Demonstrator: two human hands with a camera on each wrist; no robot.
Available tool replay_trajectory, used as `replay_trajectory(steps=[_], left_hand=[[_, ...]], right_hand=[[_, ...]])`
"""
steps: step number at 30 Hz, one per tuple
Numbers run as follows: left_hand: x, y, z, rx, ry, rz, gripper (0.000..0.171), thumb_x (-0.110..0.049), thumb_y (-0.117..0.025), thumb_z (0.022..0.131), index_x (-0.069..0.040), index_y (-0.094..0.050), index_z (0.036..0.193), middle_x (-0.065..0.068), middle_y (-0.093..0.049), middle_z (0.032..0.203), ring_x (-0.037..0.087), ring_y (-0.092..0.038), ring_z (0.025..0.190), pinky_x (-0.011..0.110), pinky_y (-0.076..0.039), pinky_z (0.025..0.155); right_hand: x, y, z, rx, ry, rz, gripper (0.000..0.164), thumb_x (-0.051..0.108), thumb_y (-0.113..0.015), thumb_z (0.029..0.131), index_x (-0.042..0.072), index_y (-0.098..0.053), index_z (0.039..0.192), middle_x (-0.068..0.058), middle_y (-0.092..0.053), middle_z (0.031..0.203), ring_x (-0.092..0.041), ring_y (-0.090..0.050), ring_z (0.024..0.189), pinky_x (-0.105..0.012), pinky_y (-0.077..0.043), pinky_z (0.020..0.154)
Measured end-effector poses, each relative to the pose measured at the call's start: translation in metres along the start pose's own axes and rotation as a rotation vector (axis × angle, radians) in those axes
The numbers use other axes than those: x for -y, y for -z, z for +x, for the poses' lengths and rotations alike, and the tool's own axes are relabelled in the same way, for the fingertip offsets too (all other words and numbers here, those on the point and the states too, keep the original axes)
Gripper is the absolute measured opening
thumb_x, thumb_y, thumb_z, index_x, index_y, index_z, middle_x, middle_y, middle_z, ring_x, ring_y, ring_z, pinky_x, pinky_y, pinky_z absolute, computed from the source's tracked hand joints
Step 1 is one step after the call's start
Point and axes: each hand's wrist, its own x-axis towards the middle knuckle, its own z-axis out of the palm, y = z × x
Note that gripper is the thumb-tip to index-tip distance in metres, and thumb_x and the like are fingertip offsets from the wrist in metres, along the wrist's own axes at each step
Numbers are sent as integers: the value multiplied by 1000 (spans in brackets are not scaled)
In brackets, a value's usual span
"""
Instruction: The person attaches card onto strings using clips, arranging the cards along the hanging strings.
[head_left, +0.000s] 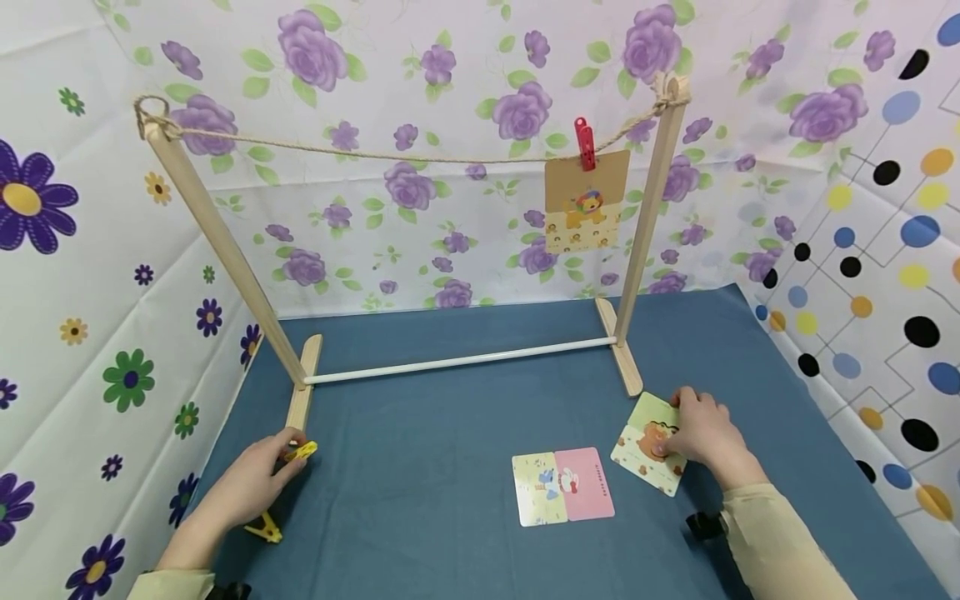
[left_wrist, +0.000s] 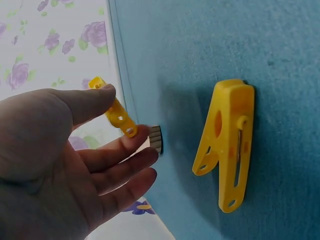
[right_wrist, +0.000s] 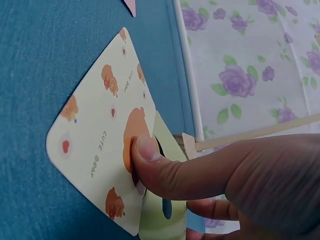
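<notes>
The right hand (head_left: 703, 429) is pinching the bear card (head_left: 643, 440) just beside a pink-and-yellow card (head_left: 564, 487); the bear card is probably feeling light, bendable, suiting edge holds; the left hand (head_left: 247, 479) is pinching a yellow clothespin (head_left: 302, 451).

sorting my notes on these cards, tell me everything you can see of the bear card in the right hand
The bear card looks like thin, stiff paper with rounded corners, part cream, part pale green. A large orange-brown bear sits near the middle; smaller bears, red hearts and "CUTE BEAR" mark the cream part. It is angled, right of the pink-and-yellow card. The right hand holds it, thumb on the printed face. Whether it touches the blue cloth is unclear.
</notes>
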Motion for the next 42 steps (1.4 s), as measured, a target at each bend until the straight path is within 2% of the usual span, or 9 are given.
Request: replay_trajectory(steps=[3,7,13,19,24,28,33,42], left_hand=[[-2,-1,0,-1,7,-1,24,-12,-69,106,-5,-64,128,14,-68,112,29,-67,100,54,-56,81],[-4,-3,-1,-13,12,-4,24,-13,-66,108,-4,-62,130,14,-64,111,24,-63,95,51,-55,80],[-6,-4,1,-32,11,-17,24,-13,-62,110,2,-60,128,13,-62,109,22,-59,90,46,-52,77],[-9,-4,2,-26,18,-28,26,-11,-60,110,4,-59,131,17,-58,112,24,-54,89,42,-49,75],[-11,-5,2,-45,14,-31,26,-9,-59,110,3,-59,132,18,-56,115,25,-53,91,42,-48,75],[-12,-6,4,-76,1,-28,28,-11,-61,110,3,-60,134,17,-57,116,24,-54,91,42,-49,76],[-15,-7,6,-117,-20,-25,30,-14,-67,108,4,-63,131,14,-60,111,21,-57,89,41,-51,74],[-19,-9,9,-147,-35,-43,31,-16,-78,101,2,-69,125,11,-66,111,24,-66,96,43,-55,75]], right_hand=[[-2,-1,0,1,-5,7,94,34,-102,71,-6,-50,138,-36,-50,126,-50,-47,108,-66,-49,82],[-4,-2,1,0,-7,19,96,36,-102,71,-5,-48,140,-38,-48,128,-52,-47,110,-68,-49,84],[-10,-1,-1,-3,4,42,101,41,-99,74,-13,-49,143,-42,-48,130,-55,-50,112,-72,-47,92],[-21,1,0,-29,41,59,93,36,-100,74,-17,-54,134,-35,-55,117,-46,-53,101,-65,-49,87],[-33,-1,2,-40,97,116,86,34,-101,74,-11,-55,131,-30,-61,113,-42,-55,98,-60,-49,85],[-41,-1,2,-20,104,149,90,41,-99,75,-6,-54,137,-35,-60,126,-47,-57,105,-65,-48,90],[-45,1,1,12,65,196,102,51,-95,79,-4,-48,150,-41,-51,142,-55,-53,122,-71,-44,99],[-44,4,-2,24,79,290,104,47,-91,86,-8,-37,156,-40,-57,132,-45,-58,109,-59,-50,90]])
